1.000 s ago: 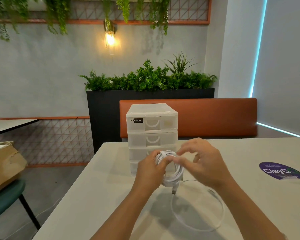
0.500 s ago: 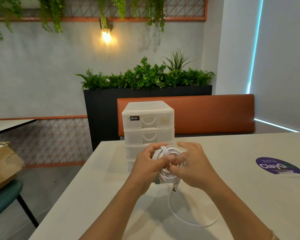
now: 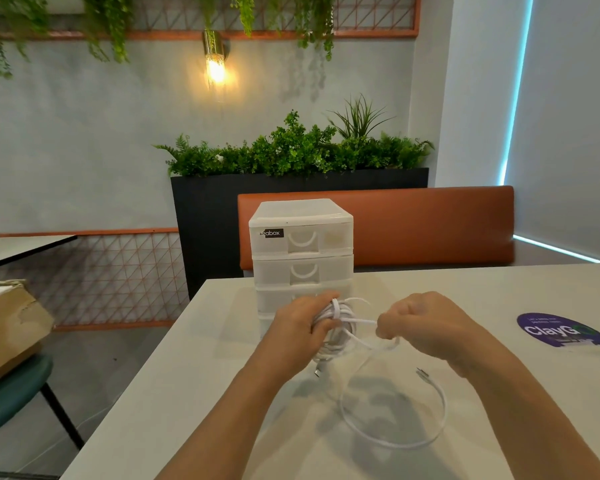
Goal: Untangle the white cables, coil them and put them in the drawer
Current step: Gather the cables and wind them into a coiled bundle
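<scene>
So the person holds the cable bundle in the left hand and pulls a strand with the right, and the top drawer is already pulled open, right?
Not quite. The head view shows the top drawer closed, flush with the others. The rest holds: the left hand grips the cable bundle, and the right hand pulls a strand from it.

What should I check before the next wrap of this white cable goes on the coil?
1. Left hand grips the coil: ok.
2. Right hand pinches the free strand: ok.
3. Loose tail lies in one open loop on the table, no knot visible: ok.
4. Drawer unit has an open drawer: not ok, visible drawers are closed.
5. Coil wraps are neat: cannot tell, partly hidden.
</scene>
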`<state>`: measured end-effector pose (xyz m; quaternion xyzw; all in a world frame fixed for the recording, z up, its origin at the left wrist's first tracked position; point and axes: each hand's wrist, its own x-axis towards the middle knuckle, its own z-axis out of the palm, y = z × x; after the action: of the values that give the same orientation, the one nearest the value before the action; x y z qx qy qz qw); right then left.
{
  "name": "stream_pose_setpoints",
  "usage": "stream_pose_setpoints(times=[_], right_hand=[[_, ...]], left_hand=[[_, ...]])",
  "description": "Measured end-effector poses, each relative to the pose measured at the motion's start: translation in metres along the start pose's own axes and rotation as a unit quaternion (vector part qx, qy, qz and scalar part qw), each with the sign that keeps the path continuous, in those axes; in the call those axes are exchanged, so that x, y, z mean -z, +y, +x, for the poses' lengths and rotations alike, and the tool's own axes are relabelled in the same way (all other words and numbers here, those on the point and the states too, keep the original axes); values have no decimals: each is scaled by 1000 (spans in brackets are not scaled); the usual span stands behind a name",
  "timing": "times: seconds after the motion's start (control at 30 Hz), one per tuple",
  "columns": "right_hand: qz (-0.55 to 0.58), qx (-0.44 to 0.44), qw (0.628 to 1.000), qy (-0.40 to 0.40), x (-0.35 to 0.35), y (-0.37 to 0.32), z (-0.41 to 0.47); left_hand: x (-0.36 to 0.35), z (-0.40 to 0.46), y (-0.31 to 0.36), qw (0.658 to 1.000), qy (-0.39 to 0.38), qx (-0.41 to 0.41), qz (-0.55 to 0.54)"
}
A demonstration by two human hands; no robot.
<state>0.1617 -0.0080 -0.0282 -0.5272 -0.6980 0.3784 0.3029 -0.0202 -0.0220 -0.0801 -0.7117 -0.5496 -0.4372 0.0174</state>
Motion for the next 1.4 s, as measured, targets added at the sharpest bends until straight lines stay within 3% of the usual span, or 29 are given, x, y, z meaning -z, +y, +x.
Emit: stream_pose_setpoints(times=[0.1, 0.2, 0.27, 0.33, 0.4, 0.53, 0.63, 0.8, 0.97, 1.07, 1.23, 1.4], right_hand=[[66, 45, 997, -14, 15, 1, -4], [180, 79, 977, -81, 36, 10, -6], [166, 83, 974, -132, 52, 14, -8], [84, 76, 980, -163, 67, 13, -12], [-81, 43, 980, -176, 80, 5, -18], [-318, -67, 925, -198, 89, -10, -23], [-388, -126, 896, -173, 87, -7, -20], [-238, -152, 959, -29, 97, 4, -15], [-272, -175, 936, 137, 94, 26, 3], [-241, -216, 934, 148, 86, 40, 11], [-56, -208, 960, 179, 82, 53, 16], [-251, -248, 922, 158, 90, 68, 22]], left_hand=[[2, 0, -10, 999, -12, -13, 36], [2, 0, -16, 998, -2, -22, 56], [-1, 1, -14, 998, -11, -40, 55], [-4, 1, -8, 996, -19, -63, 58], [-5, 1, -5, 995, -16, -69, 75], [-3, 0, -2, 987, 15, -98, 128], [-7, -1, -1, 980, 37, -122, 154], [-12, -2, 3, 981, 44, -115, 152], [-14, -3, 7, 985, 66, -97, 128], [-12, -4, 14, 991, 70, -80, 81], [-8, -6, 13, 989, 108, -76, 69], [-13, -6, 15, 986, 88, -100, 98]])
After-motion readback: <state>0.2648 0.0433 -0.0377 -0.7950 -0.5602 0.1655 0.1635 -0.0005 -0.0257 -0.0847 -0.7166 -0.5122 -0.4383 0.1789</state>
